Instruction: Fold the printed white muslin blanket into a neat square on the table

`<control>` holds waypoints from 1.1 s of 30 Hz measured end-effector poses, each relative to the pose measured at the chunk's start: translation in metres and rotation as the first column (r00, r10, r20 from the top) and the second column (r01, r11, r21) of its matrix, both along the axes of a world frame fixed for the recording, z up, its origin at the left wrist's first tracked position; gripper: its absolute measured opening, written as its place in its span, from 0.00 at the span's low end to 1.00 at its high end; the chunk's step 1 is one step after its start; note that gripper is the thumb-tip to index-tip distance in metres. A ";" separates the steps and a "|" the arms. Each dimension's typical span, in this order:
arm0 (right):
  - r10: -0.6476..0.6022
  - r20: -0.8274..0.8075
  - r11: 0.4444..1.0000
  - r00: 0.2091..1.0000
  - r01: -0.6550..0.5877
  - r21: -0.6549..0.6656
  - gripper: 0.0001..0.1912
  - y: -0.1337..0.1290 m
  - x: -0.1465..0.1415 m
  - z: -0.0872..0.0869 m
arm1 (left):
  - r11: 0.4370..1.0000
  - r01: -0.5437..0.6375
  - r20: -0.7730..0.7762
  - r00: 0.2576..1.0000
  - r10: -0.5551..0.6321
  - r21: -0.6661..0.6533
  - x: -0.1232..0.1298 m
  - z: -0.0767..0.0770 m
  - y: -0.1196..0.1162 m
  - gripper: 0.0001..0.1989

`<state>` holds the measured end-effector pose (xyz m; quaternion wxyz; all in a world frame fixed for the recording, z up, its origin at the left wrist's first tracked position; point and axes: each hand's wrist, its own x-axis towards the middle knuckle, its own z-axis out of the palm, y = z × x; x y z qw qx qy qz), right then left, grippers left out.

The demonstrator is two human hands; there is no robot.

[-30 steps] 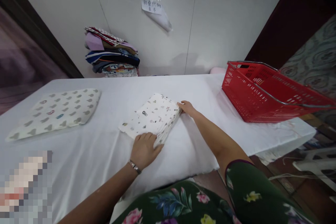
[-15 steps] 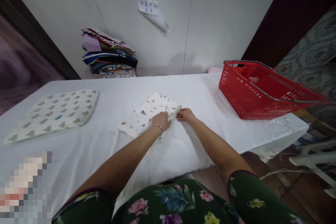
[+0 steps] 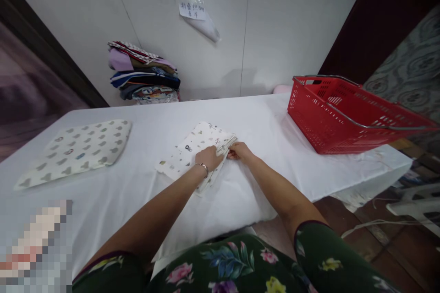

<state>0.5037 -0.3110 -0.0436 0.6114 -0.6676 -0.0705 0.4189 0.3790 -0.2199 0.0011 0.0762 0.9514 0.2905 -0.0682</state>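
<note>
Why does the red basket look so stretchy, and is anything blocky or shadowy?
In the head view, the red shopping basket stretches toward the right edge, probably from a wide lens; the lower-left corner is coarse squares; a soft shadow falls on the wall; the printed cloth looks fairly clear.

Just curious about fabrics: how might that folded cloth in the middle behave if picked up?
The folded cloth has soft, uneven edges, so it would probably sag. Its layered edge by the right hand might fan open.

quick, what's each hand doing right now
Left hand: on the folded cloth, grip can't be told.
Right hand: curled at the cloth's edge; can't tell if pinching it.
</note>
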 end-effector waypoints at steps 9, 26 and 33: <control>0.016 0.021 0.995 1.000 -0.018 0.099 0.05 0.001 -0.003 0.010 | 1.000 0.011 -0.029 1.000 -0.011 0.005 0.007 0.003 0.007 0.19; 0.238 -0.003 0.950 0.971 -0.233 -0.208 0.07 0.013 -0.014 0.006 | 0.985 0.117 0.020 0.992 -0.121 0.130 0.003 0.001 -0.001 0.16; 0.118 -0.002 0.986 0.993 -0.117 -0.118 0.09 0.005 -0.018 0.000 | 0.972 0.093 0.050 0.993 -0.106 0.216 0.000 0.010 0.002 0.14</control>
